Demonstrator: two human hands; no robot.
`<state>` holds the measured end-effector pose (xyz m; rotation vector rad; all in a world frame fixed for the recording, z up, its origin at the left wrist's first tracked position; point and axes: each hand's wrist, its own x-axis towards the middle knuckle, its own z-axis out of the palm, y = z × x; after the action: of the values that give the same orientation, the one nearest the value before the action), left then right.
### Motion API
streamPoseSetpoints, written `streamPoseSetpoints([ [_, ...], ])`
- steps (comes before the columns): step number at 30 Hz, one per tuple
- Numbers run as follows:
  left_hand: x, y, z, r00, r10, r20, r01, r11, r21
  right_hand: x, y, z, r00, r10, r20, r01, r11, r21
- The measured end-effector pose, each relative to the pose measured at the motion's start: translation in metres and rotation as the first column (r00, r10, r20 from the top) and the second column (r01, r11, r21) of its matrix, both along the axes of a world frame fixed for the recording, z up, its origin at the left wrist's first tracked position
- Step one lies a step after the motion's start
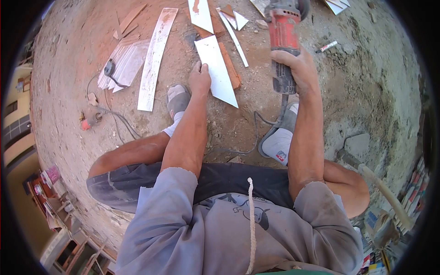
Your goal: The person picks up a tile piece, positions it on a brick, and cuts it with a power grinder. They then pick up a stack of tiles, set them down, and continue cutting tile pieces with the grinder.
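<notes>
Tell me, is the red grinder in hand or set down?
In hand: the right hand grips the grinder around its body.

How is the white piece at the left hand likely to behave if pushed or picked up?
The white piece is probably stiff, given its straight, clean edges. Its sharply pointed near corner looks apt to chip. The smooth-looking face may be slippery to grip.
</notes>
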<state>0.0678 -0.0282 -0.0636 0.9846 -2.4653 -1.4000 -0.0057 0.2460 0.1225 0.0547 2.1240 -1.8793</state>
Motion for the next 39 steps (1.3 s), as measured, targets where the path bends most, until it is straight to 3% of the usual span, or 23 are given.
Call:
streamPoseSetpoints([
  [2,0.005,-0.005,-0.004,0.996,0.043,-0.076,-0.049,0.996,-0.077,-0.002,-0.001,-0.002,1.000,0.012,-0.001,-0.012,1.000,0.001],
  [4,0.010,-0.001,0.013,0.990,0.065,-0.124,-0.031,0.965,0.260,0.000,-0.001,-0.002,1.000,0.030,0.002,-0.030,1.000,0.008],
  [9,0.015,-0.011,0.000,0.989,0.107,-0.106,-0.046,0.883,0.467,-0.003,0.003,-0.005,0.996,0.061,0.063,-0.063,0.998,0.018],
  [16,0.013,-0.016,-0.015,0.994,0.018,-0.107,0.013,0.960,0.279,0.003,-0.012,0.009,0.999,0.007,0.032,-0.007,1.000,0.027],
  [18,0.014,-0.011,-0.006,1.000,-0.009,0.013,0.006,0.984,0.181,0.003,-0.014,0.011,0.999,0.012,0.037,-0.014,0.998,0.053],
  [23,0.012,-0.005,0.001,0.997,-0.014,0.075,0.007,0.995,0.100,0.002,-0.020,0.016,0.998,0.070,-0.006,-0.068,0.990,0.121],
  [25,0.012,-0.004,0.004,0.995,-0.021,0.099,0.014,0.997,0.073,-0.002,-0.021,0.018,0.982,0.186,-0.029,-0.176,0.961,0.215],
  [27,0.012,-0.005,0.006,0.986,-0.006,0.166,-0.014,0.992,0.124,-0.010,-0.020,0.005,0.979,0.190,-0.072,-0.169,0.959,0.226],
  [29,0.010,-0.004,0.007,0.988,0.011,0.157,-0.024,0.996,0.080,-0.017,-0.024,-0.001,0.945,0.326,-0.032,-0.308,0.919,0.245],
  [33,0.010,-0.002,0.008,0.987,0.050,0.155,-0.066,0.993,0.100,-0.027,-0.037,-0.038,0.893,0.432,-0.128,-0.358,0.852,0.382],
  [37,0.011,-0.002,0.011,0.988,0.047,0.150,-0.060,0.994,0.086,-0.030,-0.057,-0.044,0.825,0.557,0.094,-0.527,0.699,0.483],
  [39,0.012,0.000,0.015,0.987,0.048,0.156,-0.062,0.994,0.087,-0.033,-0.063,-0.057,0.795,0.598,0.097,-0.565,0.674,0.475],
])
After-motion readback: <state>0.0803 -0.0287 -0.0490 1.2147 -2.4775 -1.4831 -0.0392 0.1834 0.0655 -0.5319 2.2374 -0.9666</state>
